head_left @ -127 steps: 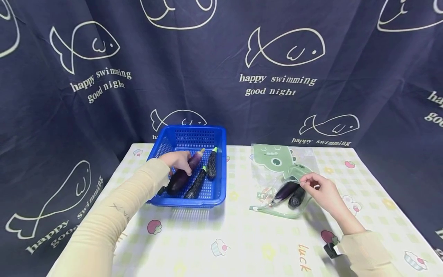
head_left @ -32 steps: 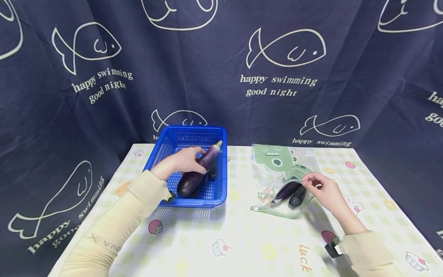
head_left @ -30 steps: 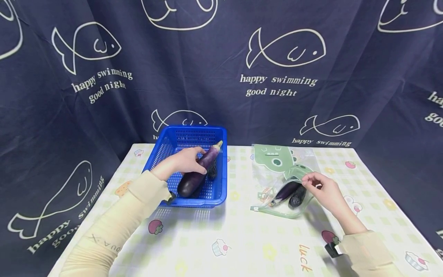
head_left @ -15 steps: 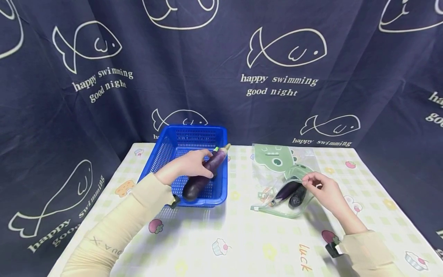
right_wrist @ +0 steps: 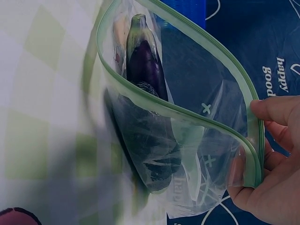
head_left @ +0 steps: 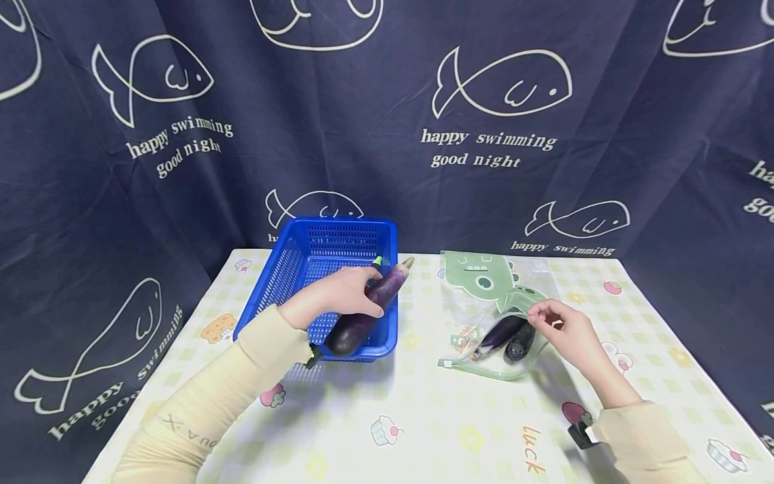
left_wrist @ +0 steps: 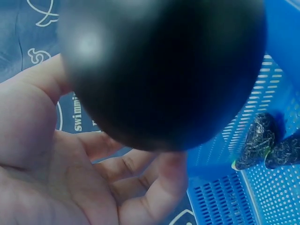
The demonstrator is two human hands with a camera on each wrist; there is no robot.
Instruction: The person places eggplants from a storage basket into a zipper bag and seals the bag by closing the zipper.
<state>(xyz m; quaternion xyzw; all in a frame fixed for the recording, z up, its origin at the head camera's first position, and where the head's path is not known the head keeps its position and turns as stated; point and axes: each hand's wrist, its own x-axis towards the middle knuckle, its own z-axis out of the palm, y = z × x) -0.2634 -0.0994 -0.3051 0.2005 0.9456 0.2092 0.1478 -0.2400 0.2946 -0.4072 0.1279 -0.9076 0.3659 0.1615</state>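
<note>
My left hand (head_left: pixel 338 292) grips a large purple eggplant (head_left: pixel 357 329) over the right front corner of the blue basket (head_left: pixel 281 269). Its stem end points up and right past the rim. In the left wrist view, the eggplant's dark rounded end (left_wrist: pixel 164 79) fills the upper middle, with curled fingers (left_wrist: pixel 159 192) below it. My right hand (head_left: pixel 565 333) pinches the green-edged mouth of a clear zip bag (head_left: pixel 478 279) with a green cartoon print. Through the gaping mouth in the right wrist view shows an eggplant (right_wrist: pixel 147 68); a dark wrinkled vegetable (head_left: pixel 519 345) lies beside it.
Inside the basket, the left wrist view shows dark, rough-textured vegetables (left_wrist: pixel 258 140); in the head view one green tip (head_left: pixel 377 261) shows behind the hand. A checked tablecloth (head_left: pixel 417 417) covers the table, with a dark blue fish-print curtain (head_left: pixel 387 121) behind.
My left hand took hold of the large eggplant in the basket, lifted it and moved it rightward to the basket's right rim. My right hand still pinches the bag, nearly unmoved.
</note>
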